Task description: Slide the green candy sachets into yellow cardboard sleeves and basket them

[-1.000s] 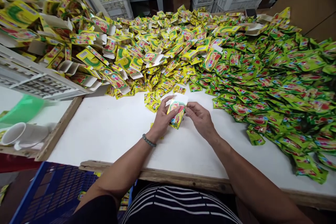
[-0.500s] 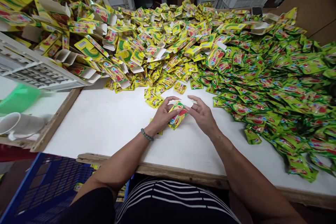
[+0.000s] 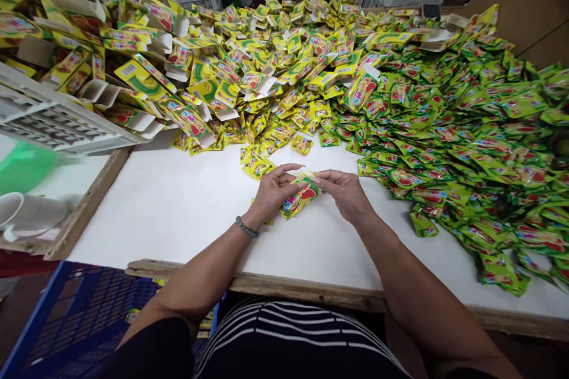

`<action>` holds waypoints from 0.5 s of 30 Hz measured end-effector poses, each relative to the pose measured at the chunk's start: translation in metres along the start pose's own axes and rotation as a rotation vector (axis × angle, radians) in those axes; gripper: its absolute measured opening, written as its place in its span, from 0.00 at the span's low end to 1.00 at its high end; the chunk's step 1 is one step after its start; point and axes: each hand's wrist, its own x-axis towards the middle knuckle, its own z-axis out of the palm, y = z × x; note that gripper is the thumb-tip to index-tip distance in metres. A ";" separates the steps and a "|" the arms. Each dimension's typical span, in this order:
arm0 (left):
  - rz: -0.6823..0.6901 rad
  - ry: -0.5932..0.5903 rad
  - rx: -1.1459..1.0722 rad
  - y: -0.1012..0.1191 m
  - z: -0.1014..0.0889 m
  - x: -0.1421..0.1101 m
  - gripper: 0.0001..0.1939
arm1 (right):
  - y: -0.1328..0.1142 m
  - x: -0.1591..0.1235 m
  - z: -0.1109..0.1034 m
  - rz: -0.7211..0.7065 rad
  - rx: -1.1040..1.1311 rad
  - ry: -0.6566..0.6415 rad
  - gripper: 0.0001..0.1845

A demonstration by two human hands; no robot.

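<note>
Between my two hands is a small yellow and green carton [image 3: 299,199] printed with a watermelon slice, tilted above the white table. My left hand [image 3: 274,192] grips it from the left, thumb across its front. At its upper right end, the fingers of my right hand [image 3: 344,189] are pinched against the top edge, where a pale flap shows. A yellow sachet [image 3: 301,144] lies just beyond my hands. Another yellow packet is partly hidden under my left wrist.
Green sachets [image 3: 466,142] are heaped on the right. Yellow cartons [image 3: 146,80] with open flaps spill from a tipped white crate [image 3: 66,121] at left. A white mug [image 3: 33,213] stands left of the wooden ledge. Below the table edge is a blue basket [image 3: 84,308].
My right hand's fingers have closed in onto the carton's upper end. My left hand keeps its hold. The whole view has shifted slightly.
</note>
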 end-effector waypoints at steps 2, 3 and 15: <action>0.030 -0.014 0.028 0.000 -0.001 0.000 0.30 | -0.002 0.000 -0.004 0.000 0.002 -0.050 0.19; 0.043 -0.014 0.035 0.000 -0.002 0.000 0.29 | -0.004 0.000 -0.006 -0.007 0.001 -0.080 0.19; 0.051 0.049 -0.050 0.005 -0.003 -0.002 0.28 | -0.009 -0.016 0.008 -0.521 -0.536 -0.009 0.18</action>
